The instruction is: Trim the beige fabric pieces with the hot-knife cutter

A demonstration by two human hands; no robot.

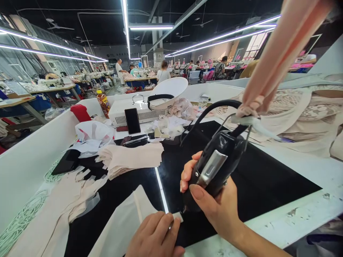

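Observation:
My right hand (214,200) is wrapped round a black hand-held power tool (211,167) with a metal lever on its side. The tool's lower end points down at the black tabletop (257,178). A pink cloth strip (286,53) is knotted to its upper end, where a black cable (211,107) also leaves. Close by on the left, my left hand (155,233) has its fingers closed on a pale fabric piece (120,221), whose narrow end shows just beyond the fingertips. A small metallic glint shows between those fingers; I cannot make out its source.
Stacked beige fabric pieces (134,157) and more cut fabric (61,203) lie to the left. Behind are a phone (132,120), a white vented box (118,112) and a plastic bag (93,134). Lace pieces (292,107) are heaped right. People sit at distant sewing tables.

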